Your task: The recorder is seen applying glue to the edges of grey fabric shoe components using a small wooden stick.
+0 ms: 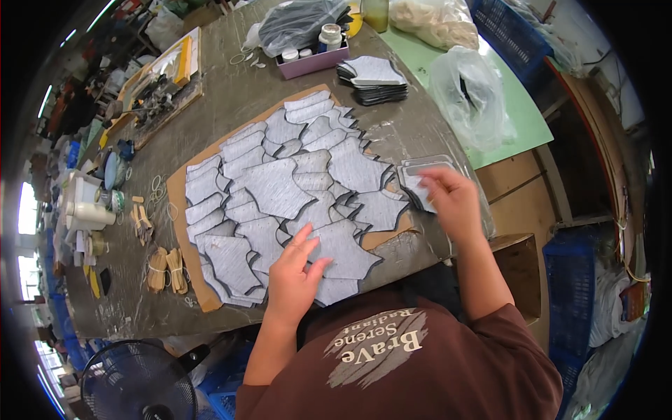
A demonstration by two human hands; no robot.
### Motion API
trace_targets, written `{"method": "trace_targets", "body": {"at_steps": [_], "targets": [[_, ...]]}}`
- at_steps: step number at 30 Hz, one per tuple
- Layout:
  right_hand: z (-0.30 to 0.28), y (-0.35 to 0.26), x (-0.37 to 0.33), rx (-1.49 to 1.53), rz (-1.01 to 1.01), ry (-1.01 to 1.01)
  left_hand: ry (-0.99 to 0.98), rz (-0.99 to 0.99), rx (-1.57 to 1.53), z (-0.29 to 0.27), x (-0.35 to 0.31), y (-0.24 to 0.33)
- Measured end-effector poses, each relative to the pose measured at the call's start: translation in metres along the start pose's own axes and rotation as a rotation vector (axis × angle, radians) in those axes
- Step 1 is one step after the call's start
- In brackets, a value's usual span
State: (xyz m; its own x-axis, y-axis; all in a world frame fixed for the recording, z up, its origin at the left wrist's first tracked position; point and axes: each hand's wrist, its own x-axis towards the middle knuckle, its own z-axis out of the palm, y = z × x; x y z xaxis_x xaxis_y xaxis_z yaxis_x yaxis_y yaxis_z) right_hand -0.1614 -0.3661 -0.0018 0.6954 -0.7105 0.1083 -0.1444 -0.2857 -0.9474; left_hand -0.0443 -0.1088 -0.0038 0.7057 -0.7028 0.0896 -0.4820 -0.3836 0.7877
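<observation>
Overlapping grey fabric-like cut pieces (276,187) with dark edges and notched outlines lie in rows on a brown cardboard sheet (210,299). Over the near rows is my left hand (297,276), its fingers apart and holding nothing. My right hand (453,201) is at a small stack of similar cut pieces (414,183) by the table's right edge. Its fingers are bent together at the top piece and seem to pinch its edge; the fingertips partly hide the contact.
A thicker stack of cut pieces (374,77) sits farther back, beside a purple box (315,64) with jars. Bundled wooden strips (166,269) lie at left. Plastic bags (469,98) rest on a green board (525,126). A black fan (138,385) stands below the table.
</observation>
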Motion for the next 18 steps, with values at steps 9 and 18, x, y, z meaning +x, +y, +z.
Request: {"method": "trace_targets", "body": {"at_steps": [9,18], "targets": [[0.087,-0.046,-0.057,0.138,-0.078,-0.677,0.157,0.451,0.093,0.018,0.001,0.008],[0.087,-0.041,-0.054,0.294,0.130,-0.815,-0.032,0.204,-0.265,0.017,-0.010,0.001]]}}
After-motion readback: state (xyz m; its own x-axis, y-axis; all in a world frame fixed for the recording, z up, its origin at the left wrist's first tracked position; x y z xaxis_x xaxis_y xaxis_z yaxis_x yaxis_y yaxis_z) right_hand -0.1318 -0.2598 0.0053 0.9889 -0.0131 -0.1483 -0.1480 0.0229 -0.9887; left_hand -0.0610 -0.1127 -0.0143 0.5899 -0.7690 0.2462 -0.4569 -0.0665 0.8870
